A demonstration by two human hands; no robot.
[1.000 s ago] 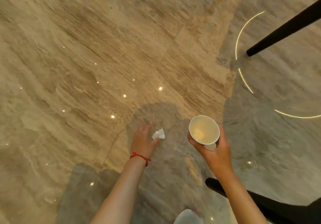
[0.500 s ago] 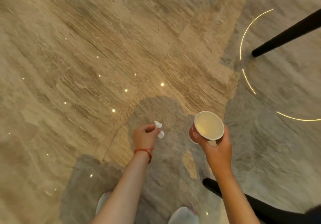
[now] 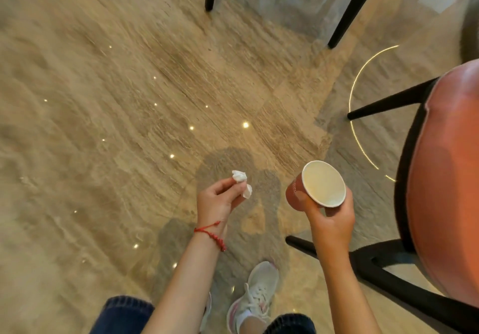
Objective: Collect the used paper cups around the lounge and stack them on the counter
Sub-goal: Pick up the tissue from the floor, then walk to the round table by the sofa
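A crumpled tissue [image 3: 241, 183] is held left of the paper cup [image 3: 317, 188], both above the floor [image 3: 103, 126]. A chair [image 3: 445, 191] stands right of the cup (its legs spread beneath), shoes [image 3: 255, 295] below.

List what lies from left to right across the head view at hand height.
Left hand → crumpled tissue pinched in it → red paper cup gripped by the right hand → orange chair seat.

You get warm, fairly bright indoor light. Glossy floor [image 3: 129, 152] mirrors ceiling spots as small glare dots at centre left, plus thin ring reflection at right. Your soft shadow pools at lower centre. Motion blur smears upper left; wide-angle bend curves chair [image 3: 445, 191] at right edge.
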